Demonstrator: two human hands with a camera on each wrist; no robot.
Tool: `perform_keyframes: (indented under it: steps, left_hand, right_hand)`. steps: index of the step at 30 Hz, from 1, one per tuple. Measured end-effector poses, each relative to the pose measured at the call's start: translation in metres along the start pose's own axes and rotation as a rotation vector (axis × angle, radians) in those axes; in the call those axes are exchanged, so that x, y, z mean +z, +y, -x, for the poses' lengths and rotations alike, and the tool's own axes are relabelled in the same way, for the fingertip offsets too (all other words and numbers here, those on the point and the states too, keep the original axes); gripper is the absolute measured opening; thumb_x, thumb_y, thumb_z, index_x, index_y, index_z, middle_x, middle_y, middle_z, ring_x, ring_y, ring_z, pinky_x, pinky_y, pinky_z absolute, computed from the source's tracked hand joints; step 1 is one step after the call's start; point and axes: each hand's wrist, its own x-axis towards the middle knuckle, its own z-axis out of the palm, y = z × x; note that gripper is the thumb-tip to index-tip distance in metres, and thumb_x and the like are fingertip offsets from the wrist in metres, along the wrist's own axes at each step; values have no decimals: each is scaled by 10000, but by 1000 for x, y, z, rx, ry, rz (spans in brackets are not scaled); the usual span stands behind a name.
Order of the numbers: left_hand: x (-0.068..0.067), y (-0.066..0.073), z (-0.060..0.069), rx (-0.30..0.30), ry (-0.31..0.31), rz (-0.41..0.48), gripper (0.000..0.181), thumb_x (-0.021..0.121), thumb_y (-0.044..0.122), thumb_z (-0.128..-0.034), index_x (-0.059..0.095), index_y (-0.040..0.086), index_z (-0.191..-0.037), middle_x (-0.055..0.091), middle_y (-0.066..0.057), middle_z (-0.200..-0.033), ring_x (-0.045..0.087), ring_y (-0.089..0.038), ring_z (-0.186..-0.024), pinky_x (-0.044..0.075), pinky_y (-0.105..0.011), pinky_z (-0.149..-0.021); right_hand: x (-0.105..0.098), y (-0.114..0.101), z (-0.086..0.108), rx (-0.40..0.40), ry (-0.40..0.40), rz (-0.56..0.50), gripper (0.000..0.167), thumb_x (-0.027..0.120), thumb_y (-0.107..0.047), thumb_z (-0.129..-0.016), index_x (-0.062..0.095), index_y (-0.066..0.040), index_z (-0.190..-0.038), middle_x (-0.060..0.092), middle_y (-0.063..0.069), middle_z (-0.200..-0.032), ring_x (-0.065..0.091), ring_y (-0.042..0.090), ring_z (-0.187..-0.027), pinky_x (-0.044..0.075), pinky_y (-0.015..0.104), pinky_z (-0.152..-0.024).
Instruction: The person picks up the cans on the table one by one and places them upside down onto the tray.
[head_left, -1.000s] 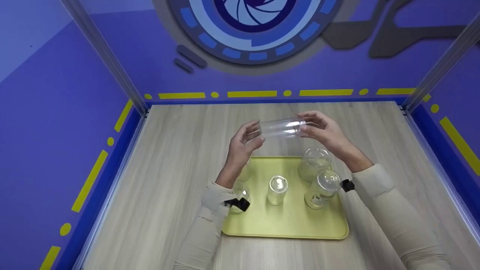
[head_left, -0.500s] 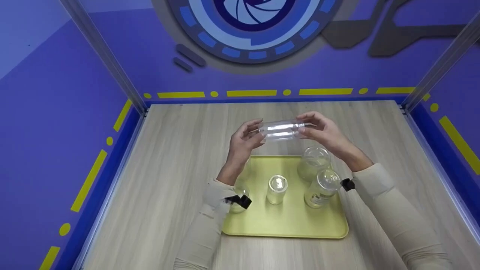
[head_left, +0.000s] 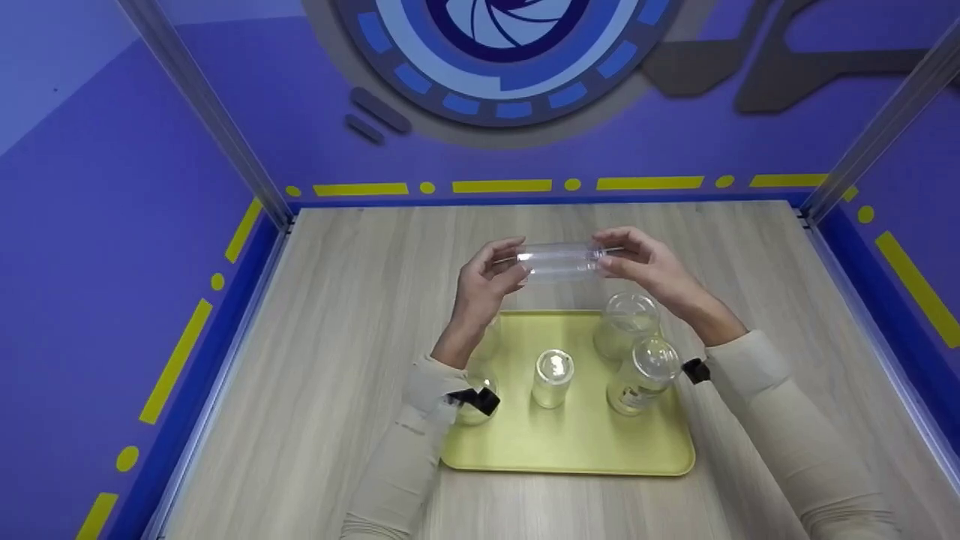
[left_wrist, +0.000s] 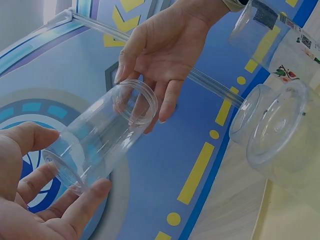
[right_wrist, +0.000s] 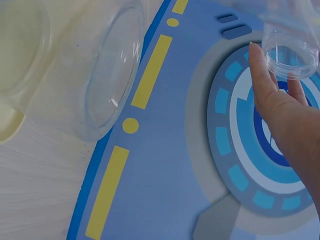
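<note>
A clear plastic jar (head_left: 561, 262) lies sideways in the air between my two hands, above the tray's far edge. My left hand (head_left: 484, 283) holds its base end with bent fingers and thumb; the left wrist view shows the smooth base of the jar (left_wrist: 100, 135) there. At the other end, my right hand (head_left: 654, 271) grips the jar by its threaded, lidless mouth. In the right wrist view the right hand (right_wrist: 287, 112) is partly cut off by the frame, with the jar's mouth (right_wrist: 290, 62) at its fingers.
Below the hands, a yellow tray (head_left: 570, 454) rests on the wooden table (head_left: 360, 300). A small jar (head_left: 553, 379) stands mid-tray, with a wide jar (head_left: 628, 326) and a labelled jar (head_left: 643, 376) at right. My left forearm partly hides other jars. Blue panels surround the table.
The jar has turned slightly between the hands, and its reflections have shifted. Its left end sits a little lower than a second ago. Both hands stay at its ends.
</note>
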Motion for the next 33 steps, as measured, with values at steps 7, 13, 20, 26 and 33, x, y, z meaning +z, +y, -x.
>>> perform_keyframes:
  steps: [7, 13, 20, 26, 33]
  left_hand:
    - [-6, 0, 0, 14, 16, -95, 416, 746, 54, -959, 673, 30, -1369, 665, -108, -1273, 639, -276, -1191, 603, -359, -901]
    - [-11, 2, -2, 65, 27, -200, 425, 771, 90, -925, 701, 34, -1340, 681, -112, -1247, 652, -286, -1169, 567, -409, -974]
    - [-12, 3, -4, 103, 36, -347, 421, 786, 123, -904, 726, 70, -1317, 716, -129, -1239, 678, -261, -1154, 510, -427, -1053]
    - [-11, 7, -4, 133, 23, -469, 413, 787, 161, -912, 739, 122, -1321, 711, -73, -1236, 670, -193, -1140, 510, -409, -1033]
    - [-9, 15, -6, 172, 4, -535, 398, 795, 142, -921, 745, 130, -1316, 692, -49, -1241, 655, -194, -1150, 575, -391, -948]
  right_hand:
    - [-8, 5, 5, -5, 49, 63, 453, 639, -65, -1058, 505, 109, -1454, 607, 175, -1385, 642, 199, -1207, 560, 290, -977]
    - [-16, 10, 9, 34, 111, 334, 463, 638, -170, -1074, 537, 48, -1470, 593, 192, -1423, 577, 301, -1288, 468, 242, -1013]
    - [-24, 23, 15, 32, 165, 501, 421, 629, -95, -1056, 551, 77, -1432, 569, 283, -1428, 540, 424, -1322, 484, 513, -1067]
    - [-32, 34, 22, 15, 223, 702, 399, 616, -24, -1021, 553, 127, -1385, 546, 342, -1380, 521, 507, -1275, 454, 640, -1039]
    - [-40, 44, 27, 74, 222, 835, 403, 626, -32, -1001, 562, 144, -1357, 544, 378, -1340, 511, 542, -1270, 413, 675, -1053]
